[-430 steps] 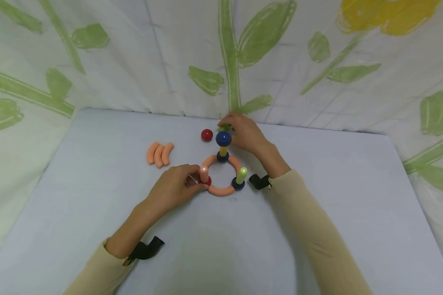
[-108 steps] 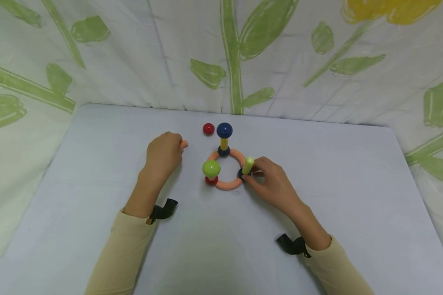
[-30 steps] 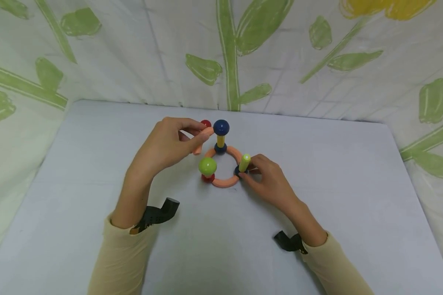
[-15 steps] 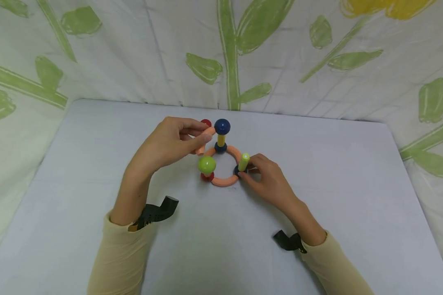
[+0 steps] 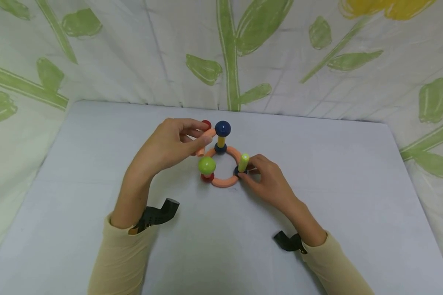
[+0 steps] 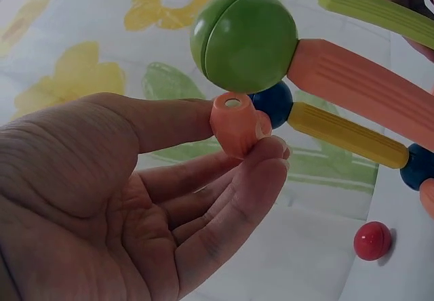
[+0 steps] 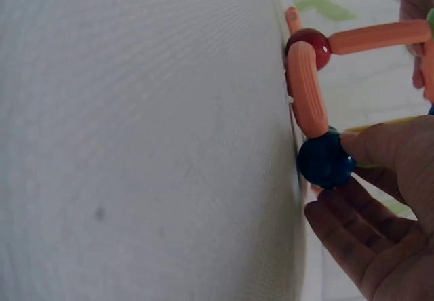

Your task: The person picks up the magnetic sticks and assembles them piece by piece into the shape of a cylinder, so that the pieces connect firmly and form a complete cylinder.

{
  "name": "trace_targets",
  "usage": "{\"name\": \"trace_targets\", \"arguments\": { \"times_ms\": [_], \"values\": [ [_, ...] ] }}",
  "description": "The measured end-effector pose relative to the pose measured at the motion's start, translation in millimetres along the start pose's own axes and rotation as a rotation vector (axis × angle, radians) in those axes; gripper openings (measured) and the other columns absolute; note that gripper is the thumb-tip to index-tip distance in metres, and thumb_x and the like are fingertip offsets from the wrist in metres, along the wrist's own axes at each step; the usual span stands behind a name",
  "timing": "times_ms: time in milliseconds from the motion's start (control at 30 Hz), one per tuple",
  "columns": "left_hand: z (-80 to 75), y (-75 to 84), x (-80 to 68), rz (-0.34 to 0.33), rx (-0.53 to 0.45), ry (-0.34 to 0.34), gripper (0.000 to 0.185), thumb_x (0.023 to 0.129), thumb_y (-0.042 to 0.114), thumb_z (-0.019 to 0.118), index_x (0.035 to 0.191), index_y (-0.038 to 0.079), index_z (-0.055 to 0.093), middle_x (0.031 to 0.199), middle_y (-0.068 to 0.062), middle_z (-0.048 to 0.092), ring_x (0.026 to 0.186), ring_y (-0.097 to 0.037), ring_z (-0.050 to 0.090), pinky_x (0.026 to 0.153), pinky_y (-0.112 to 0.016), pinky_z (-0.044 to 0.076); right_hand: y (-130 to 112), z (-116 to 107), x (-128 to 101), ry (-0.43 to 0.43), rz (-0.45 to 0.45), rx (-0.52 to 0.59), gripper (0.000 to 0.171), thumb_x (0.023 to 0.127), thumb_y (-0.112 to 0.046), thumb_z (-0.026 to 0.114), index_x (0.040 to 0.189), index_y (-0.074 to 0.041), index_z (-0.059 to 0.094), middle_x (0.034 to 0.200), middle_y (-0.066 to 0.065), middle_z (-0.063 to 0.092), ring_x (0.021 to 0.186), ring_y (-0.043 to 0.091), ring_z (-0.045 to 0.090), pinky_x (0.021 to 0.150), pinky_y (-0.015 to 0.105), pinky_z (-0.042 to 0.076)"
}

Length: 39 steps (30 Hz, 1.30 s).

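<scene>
The left hand (image 5: pixel 170 143) pinches a curved orange rod (image 5: pixel 205 137) beside the blue ball (image 5: pixel 222 128); the right hand (image 5: pixel 271 184) pinches the blue base ball (image 7: pixel 324 158).

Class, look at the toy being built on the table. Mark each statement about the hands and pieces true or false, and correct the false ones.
1. The left hand pinches an orange stick. True.
2. A green ball tops one post of the orange ring. True.
3. The right hand lies flat on the table, away from the toy. False: its fingers touch the green stick and its base.
4. The blue ball lies loose on the table. False: it sits on a yellow stick.
5. A red ball lies apart behind the ring. True.
</scene>
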State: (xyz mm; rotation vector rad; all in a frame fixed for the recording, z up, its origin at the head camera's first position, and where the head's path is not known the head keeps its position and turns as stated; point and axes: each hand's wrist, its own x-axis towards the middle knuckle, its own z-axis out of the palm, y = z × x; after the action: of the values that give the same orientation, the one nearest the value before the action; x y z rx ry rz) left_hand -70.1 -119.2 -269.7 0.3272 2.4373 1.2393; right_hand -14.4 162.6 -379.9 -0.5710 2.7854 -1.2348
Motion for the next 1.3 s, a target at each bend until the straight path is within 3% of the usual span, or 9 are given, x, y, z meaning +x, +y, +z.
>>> {"name": "trace_targets", "arguments": {
  "times_ms": [300, 500, 700, 1300],
  "values": [
    [2.1, 2.3, -0.8, -0.03, 0.006, -0.011, 0.051, 0.099, 0.055, 0.069, 0.139, 0.023, 0.069, 0.121, 0.001, 0.077, 0.094, -0.017, 0.078, 0.088, -0.039, 0.054, -0.3, 0.4, -1.2, 0.003, 0.002, -0.011, 0.02, 0.095, -0.01, 0.079, 0.112, -0.004, 0.069, 0.112, 0.011, 0.071, 0.105, 0.023, 0.074, 0.089, 0.035, 0.065],
    [4.0, 1.6, 1.2, -0.097, 0.041, -0.018, 0.056, 0.1, 0.064, 0.062, 0.137, 0.024, 0.07, 0.103, 0.003, 0.079, 0.098, -0.016, 0.073, 0.092, -0.041, 0.054, 0.8, 0.6, -2.3, 0.004, -0.002, -0.006, 0.02, 0.095, -0.009, 0.079, 0.111, -0.004, 0.069, 0.112, 0.011, 0.071, 0.105, 0.024, 0.074, 0.089, 0.035, 0.065],
    [5.6, -1.2, 3.4, -0.088, 0.022, -0.024, 0.051, 0.101, 0.061, 0.062, 0.132, 0.021, 0.073, 0.093, -0.002, 0.078, 0.095, -0.018, 0.071, 0.089, -0.038, 0.054, 1.1, 1.0, -2.8, 0.012, -0.011, -0.006, 0.02, 0.095, -0.009, 0.079, 0.112, -0.004, 0.069, 0.111, 0.011, 0.072, 0.104, 0.023, 0.074, 0.089, 0.035, 0.065],
    [2.3, -0.6, 4.1, -0.101, -0.002, -0.037, 0.056, 0.099, 0.065, 0.063, 0.132, 0.019, 0.07, 0.104, -0.001, 0.08, 0.093, -0.019, 0.073, 0.091, -0.039, 0.054, 1.4, -1.8, -0.1, 0.038, -0.003, -0.039, 0.021, 0.096, -0.008, 0.078, 0.113, -0.002, 0.067, 0.107, 0.012, 0.071, 0.103, 0.025, 0.075, 0.087, 0.037, 0.065]
  ]
}}
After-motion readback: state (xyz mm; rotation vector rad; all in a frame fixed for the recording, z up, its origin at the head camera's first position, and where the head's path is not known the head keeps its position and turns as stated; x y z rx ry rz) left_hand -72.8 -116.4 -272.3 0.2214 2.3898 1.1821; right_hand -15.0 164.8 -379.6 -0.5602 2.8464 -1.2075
